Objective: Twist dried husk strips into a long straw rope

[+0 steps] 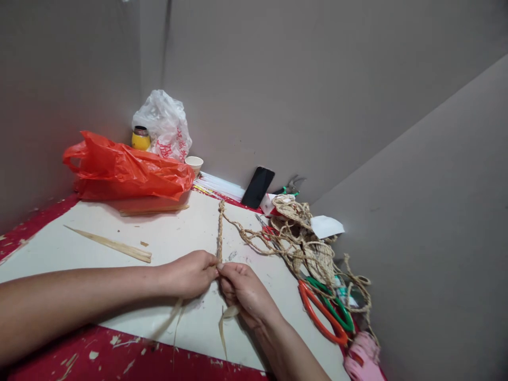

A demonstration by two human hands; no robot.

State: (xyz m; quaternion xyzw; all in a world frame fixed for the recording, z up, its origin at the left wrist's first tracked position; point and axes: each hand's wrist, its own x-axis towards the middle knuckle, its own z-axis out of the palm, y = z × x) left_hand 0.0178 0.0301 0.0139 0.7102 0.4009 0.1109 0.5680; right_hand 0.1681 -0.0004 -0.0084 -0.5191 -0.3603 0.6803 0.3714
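A tan braided cord made of dried plant strips runs up from between my two hands and lies over the white sheet. My left hand is closed in a pinch on the cord's near end. Right against it, my right hand pinches the same spot, thumb and fingers together. Loose strips hang down below both hands. From the far tip, a thinner twisted length trails right into a heap of rope. One flat dry strip rests to the left of my hands.
Orange- and green-handled scissors and a pink cloth lie on the right. At the back are a red plastic bag, a yellow jar, a paper cup, a phone and pruning shears. Grey walls enclose the table.
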